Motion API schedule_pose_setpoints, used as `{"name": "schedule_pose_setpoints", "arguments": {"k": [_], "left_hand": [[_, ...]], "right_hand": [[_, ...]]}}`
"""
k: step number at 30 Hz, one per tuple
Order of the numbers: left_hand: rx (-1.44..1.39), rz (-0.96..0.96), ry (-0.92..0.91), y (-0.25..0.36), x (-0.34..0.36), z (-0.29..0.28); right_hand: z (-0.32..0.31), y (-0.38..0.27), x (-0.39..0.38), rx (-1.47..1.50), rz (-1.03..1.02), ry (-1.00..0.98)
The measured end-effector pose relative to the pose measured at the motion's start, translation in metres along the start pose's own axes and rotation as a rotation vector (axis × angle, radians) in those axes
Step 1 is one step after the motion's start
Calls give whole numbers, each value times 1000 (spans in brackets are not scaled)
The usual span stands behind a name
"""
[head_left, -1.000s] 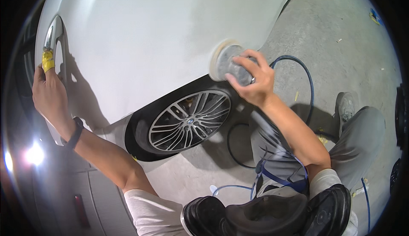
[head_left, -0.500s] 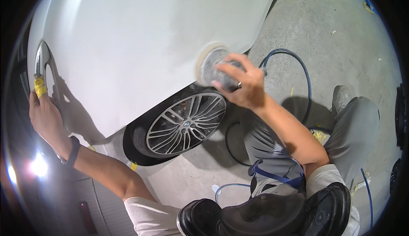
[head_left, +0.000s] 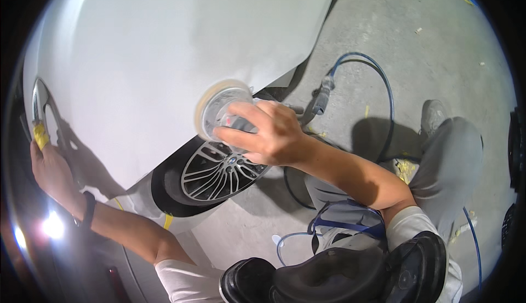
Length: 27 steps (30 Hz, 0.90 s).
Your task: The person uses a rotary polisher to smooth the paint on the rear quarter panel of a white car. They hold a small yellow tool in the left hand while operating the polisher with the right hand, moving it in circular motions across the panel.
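Observation:
A round, grey air sander point(head_left: 230, 111) with a tan, motion-blurred pad rests against the lower part of the white car door panel point(head_left: 148, 67). My right hand point(head_left: 268, 133) is wrapped over its body, fingers curled around the top. Far left, my left hand point(head_left: 53, 171) closes on the lower end of the chrome door handle point(head_left: 37, 103), where yellow tape point(head_left: 40, 136) covers it. Part of its fingers is hidden behind the handle. Just below the sander, the spoked wheel point(head_left: 216, 174) is partly covered by my right hand.
A blue air hose point(head_left: 388, 84) loops over the concrete floor point(head_left: 350, 40) on the right, with a connector point(head_left: 323, 96) near the panel's edge. Crumpled yellow-and-white masking material point(head_left: 404, 169) lies beside my grey-trousered leg point(head_left: 446, 155). A bright lamp point(head_left: 53, 225) glares at lower left.
My right hand has carried the sander left and slightly down along the panel. The hose connector now shows clear of my hand. My left hand still grips the handle; the whole view has shifted slightly.

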State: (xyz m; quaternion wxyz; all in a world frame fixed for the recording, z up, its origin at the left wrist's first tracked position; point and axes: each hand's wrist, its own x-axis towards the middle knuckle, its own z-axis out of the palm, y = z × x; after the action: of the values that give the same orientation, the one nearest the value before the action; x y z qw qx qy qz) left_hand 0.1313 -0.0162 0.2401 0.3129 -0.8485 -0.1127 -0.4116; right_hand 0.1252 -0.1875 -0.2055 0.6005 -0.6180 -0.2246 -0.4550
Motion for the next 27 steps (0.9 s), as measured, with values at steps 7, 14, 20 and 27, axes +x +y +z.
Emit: {"name": "schedule_pose_setpoints", "arguments": {"k": [7, 14, 20, 27], "left_hand": [[-44, 86, 29, 4, -3, -2], [0, -15, 49, 4, -6, 0], [-9, -44, 4, -3, -2, -3], [30, -73, -19, -19, 9, -2]], "right_hand": [[-28, 80, -10, 108, 362, 133], [-26, 68, -14, 144, 433, 76], [-28, 66, -1, 157, 284, 26], [-36, 108, 16, 65, 427, 138]]}}
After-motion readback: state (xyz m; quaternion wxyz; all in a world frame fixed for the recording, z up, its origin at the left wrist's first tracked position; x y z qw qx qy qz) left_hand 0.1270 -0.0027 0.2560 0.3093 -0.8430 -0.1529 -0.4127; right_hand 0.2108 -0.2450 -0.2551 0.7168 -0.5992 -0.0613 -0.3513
